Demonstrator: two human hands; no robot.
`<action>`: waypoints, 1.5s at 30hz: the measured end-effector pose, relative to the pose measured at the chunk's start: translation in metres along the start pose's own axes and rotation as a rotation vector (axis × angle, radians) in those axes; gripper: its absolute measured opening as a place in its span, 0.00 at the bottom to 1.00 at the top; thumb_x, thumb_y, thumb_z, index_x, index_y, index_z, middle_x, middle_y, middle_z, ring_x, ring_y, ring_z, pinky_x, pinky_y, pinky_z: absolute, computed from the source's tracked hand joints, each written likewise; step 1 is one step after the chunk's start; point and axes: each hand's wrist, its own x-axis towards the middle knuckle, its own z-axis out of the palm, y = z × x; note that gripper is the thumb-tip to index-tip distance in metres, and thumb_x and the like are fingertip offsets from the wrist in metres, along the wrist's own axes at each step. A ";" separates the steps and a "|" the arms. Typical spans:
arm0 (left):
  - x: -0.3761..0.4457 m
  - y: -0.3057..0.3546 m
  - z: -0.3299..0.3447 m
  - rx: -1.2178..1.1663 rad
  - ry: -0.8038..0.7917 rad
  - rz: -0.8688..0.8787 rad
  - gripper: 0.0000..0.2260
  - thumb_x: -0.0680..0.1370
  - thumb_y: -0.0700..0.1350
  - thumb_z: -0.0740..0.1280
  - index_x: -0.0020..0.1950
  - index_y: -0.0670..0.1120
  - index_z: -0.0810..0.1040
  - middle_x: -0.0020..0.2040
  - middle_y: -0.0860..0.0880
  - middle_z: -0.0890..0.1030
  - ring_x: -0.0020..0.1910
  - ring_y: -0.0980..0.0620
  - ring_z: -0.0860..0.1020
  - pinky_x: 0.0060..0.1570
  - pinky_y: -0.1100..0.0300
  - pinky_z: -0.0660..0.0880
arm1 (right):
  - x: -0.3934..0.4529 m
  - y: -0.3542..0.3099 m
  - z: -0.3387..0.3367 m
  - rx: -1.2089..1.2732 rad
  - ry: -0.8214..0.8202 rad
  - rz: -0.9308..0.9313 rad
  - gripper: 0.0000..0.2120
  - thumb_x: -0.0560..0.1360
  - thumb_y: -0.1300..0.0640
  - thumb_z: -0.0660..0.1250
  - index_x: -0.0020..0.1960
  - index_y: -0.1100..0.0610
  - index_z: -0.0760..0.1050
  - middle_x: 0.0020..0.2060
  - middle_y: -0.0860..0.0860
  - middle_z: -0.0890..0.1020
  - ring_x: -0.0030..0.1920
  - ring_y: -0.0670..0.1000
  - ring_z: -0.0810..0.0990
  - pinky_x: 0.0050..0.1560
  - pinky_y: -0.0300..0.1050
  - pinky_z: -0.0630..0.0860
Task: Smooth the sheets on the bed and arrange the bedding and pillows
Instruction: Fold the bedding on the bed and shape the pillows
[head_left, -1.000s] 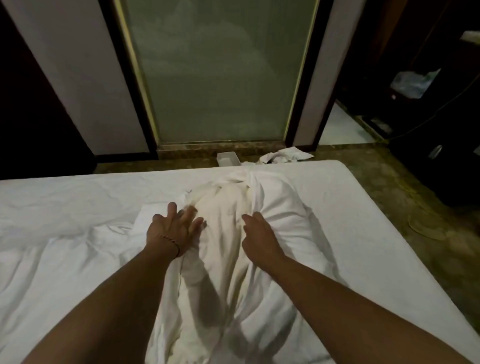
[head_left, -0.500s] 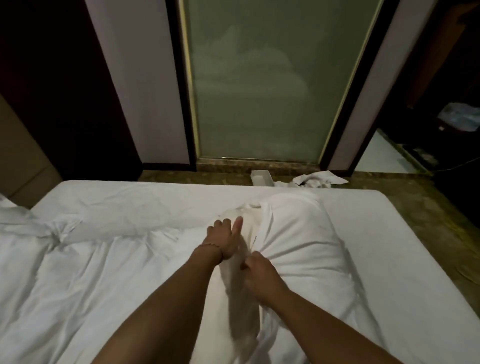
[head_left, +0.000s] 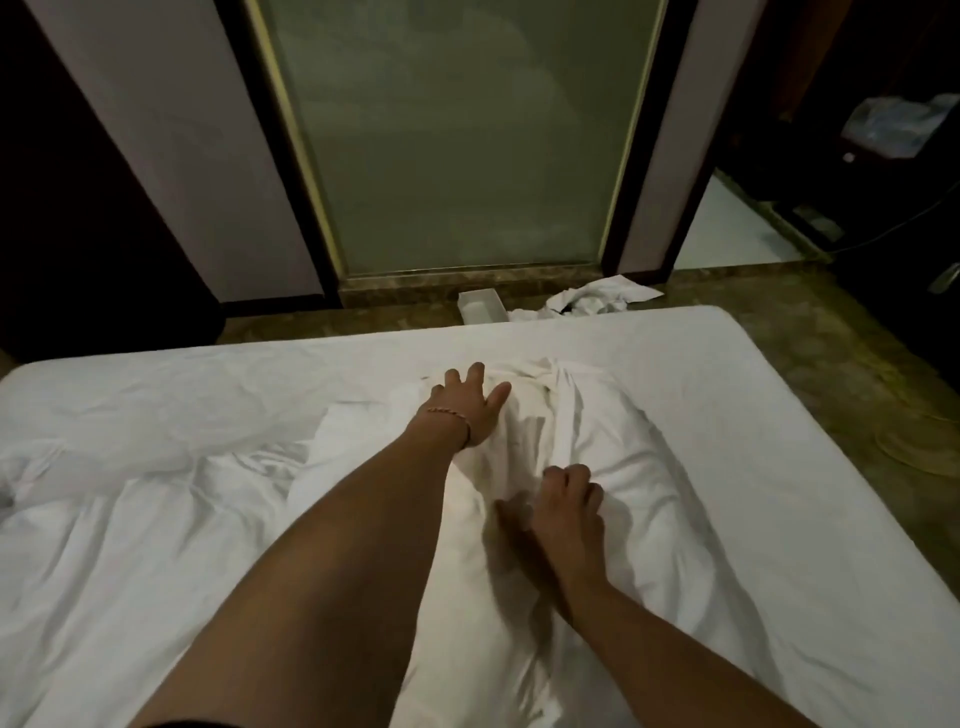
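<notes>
The pillow (head_left: 587, 467), half wrapped in its loose white case, lay at the centre of the frame on the bed (head_left: 779, 415), its far end pointing toward the frosted glass door (head_left: 457, 135) at the top. Half a second earlier both hands had been bunched together at the near seam of the case; now they had parted. The left hand (head_left: 465, 408) had slid to the upper end of the pillow and pressed there with fingers spread and straight. The right hand (head_left: 566, 506) sat lower, just right of centre, its fingers curled into a fold of the case, apparently pinching it. That shift suggested the case was being drawn along and flattened over the pillow, with the fitting not yet finished. The rumpled duvet (head_left: 130, 545) filled the lower left, unsmoothed, so most of the arranging remained.
</notes>
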 end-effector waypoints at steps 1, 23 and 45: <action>0.007 0.010 0.003 0.051 0.008 0.017 0.31 0.82 0.65 0.49 0.81 0.51 0.52 0.78 0.41 0.57 0.74 0.35 0.62 0.71 0.39 0.63 | 0.002 0.005 0.003 0.002 0.014 0.122 0.23 0.78 0.42 0.56 0.57 0.61 0.70 0.52 0.61 0.73 0.48 0.61 0.75 0.41 0.55 0.76; 0.115 0.055 0.063 0.282 -0.141 0.362 0.21 0.82 0.64 0.52 0.70 0.56 0.68 0.64 0.47 0.67 0.60 0.39 0.75 0.60 0.45 0.72 | 0.033 -0.002 0.057 0.131 -0.020 0.130 0.16 0.81 0.51 0.60 0.54 0.61 0.81 0.25 0.47 0.75 0.21 0.44 0.71 0.24 0.36 0.68; 0.075 -0.045 0.009 0.133 0.105 0.293 0.24 0.85 0.58 0.50 0.55 0.42 0.77 0.53 0.39 0.81 0.48 0.43 0.77 0.49 0.53 0.70 | 0.027 -0.063 0.033 0.227 -0.363 -0.030 0.13 0.84 0.47 0.49 0.55 0.53 0.67 0.45 0.50 0.74 0.43 0.48 0.75 0.46 0.38 0.72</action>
